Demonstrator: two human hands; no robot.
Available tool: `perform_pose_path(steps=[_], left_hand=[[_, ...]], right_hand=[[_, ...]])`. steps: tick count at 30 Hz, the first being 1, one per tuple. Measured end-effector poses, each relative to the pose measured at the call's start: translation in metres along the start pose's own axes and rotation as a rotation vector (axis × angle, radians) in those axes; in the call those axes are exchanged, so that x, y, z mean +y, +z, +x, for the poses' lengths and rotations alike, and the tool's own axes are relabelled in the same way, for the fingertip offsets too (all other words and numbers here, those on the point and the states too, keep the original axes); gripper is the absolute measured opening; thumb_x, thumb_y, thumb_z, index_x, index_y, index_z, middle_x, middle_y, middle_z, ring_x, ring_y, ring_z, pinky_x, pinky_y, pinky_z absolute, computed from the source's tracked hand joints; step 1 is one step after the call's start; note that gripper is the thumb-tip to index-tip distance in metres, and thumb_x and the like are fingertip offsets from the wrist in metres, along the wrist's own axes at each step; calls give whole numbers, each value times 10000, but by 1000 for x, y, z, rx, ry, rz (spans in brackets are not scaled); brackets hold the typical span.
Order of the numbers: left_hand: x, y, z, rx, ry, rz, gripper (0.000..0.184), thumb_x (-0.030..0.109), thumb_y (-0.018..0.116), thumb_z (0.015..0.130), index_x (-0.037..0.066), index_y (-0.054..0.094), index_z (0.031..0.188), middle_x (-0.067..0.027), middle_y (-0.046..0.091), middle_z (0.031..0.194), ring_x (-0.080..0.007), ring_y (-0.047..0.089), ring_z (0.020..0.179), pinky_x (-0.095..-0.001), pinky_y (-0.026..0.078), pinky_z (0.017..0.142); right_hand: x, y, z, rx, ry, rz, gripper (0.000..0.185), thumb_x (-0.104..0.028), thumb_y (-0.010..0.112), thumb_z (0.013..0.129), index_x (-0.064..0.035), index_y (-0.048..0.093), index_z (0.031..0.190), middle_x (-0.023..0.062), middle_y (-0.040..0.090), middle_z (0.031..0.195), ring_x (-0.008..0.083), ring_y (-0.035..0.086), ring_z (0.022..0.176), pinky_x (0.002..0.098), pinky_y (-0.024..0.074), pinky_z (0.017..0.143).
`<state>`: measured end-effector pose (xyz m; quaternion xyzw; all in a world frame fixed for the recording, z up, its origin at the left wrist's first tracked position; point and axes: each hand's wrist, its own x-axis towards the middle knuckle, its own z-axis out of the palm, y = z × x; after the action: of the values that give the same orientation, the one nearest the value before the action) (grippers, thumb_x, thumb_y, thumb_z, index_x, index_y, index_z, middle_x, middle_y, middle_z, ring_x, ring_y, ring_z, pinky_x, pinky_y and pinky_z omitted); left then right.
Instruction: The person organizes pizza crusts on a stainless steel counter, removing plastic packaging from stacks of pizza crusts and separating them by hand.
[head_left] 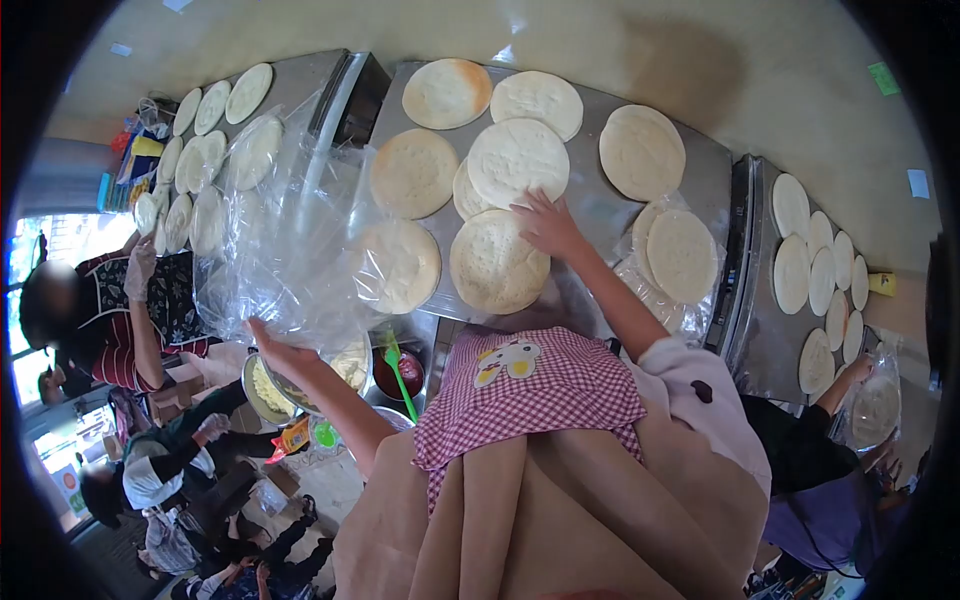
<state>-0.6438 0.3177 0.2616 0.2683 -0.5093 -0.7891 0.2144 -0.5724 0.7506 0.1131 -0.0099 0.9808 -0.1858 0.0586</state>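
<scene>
My left hand [283, 352] is closed on the lower edge of a large clear plastic bag [300, 250], which spreads up and away over the left of the table. My right hand [550, 226] lies on the lower right edge of a pale round flatbread [519, 162], fingers apart. That flatbread overlaps others beneath it. Just below my right hand is a browner flatbread [499, 262]. Another flatbread [398, 266] lies near the bag's right side, partly behind the film.
Several flatbreads cover the metal table [590, 225]; some sit in a clear bag [683, 320] at right. Below stand a bowl of shredded yellow food [268, 392] and a pot of red sauce [385, 372] with a green spatula [400, 375]. Co-workers stand at left and right.
</scene>
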Motion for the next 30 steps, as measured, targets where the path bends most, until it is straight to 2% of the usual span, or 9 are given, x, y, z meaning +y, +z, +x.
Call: perform_pose_path(steps=[6,8,12,16,19,20,23,26,30], left_hand=[[-6,24,-20,-50,-65,-29,533,306,535,865,27,395,1297,-117,431,1277,-265,429,1163,-416,338,987],[-16,28,-16,-175,-96,-55,561,344,536,863,25,385,1299,-126,424,1284,-277,425,1166,-426,334,988],[-22,78,-48,-231,-116,-21,570,358,525,873,-1,385,1293,-138,424,1289,-280,421,1171,-414,332,990],[-33,117,-69,-340,-87,23,579,326,519,881,-11,354,1322,-140,384,1330,-267,403,1196,-397,319,1002],[-46,133,-79,-362,-33,63,583,300,525,879,-12,339,1335,-140,377,1341,-261,393,1206,-385,316,1003],[-47,137,-85,-386,-69,57,581,294,523,880,-6,335,1339,-139,377,1341,-260,394,1205,-384,315,1004],[-48,146,-105,-442,-173,35,574,277,517,882,12,323,1352,-136,378,1343,-258,398,1203,-381,314,1006],[-49,148,-110,-492,-182,14,555,269,513,882,22,336,1347,-131,387,1334,-259,414,1187,-382,326,997],[-52,158,-123,-494,-142,13,519,271,507,884,2,378,1309,-133,440,1279,-261,454,1142,-380,353,975]], right_hand=[[35,-1,-157,593,458,162,685,-211,635,737,-102,343,1347,211,297,1380,398,228,1296,511,228,1023],[56,4,-215,635,738,-100,808,-264,673,714,-103,254,1386,254,270,1374,429,201,1295,505,230,1029],[85,32,-279,533,1331,179,1054,-344,764,622,-100,111,1413,296,277,1346,451,253,1257,506,291,996],[95,38,-290,557,1378,298,1023,-339,765,624,5,164,1378,236,536,1115,352,518,1039,451,395,895],[123,57,-303,800,1408,905,879,-302,787,598,-11,348,1302,205,552,1100,307,568,972,395,455,846],[123,44,-310,650,1319,1316,676,-281,755,646,28,477,1180,161,592,1023,243,602,864,336,487,761],[83,-17,-303,592,1299,1417,560,-251,706,684,29,519,1131,137,613,990,228,608,846,318,483,736],[90,-38,-330,665,1091,1228,485,-234,665,700,14,543,1098,116,622,966,217,611,849,309,476,725],[53,-163,-349,368,889,396,372,-140,639,711,1,566,1047,75,615,942,142,580,863,292,459,736]])
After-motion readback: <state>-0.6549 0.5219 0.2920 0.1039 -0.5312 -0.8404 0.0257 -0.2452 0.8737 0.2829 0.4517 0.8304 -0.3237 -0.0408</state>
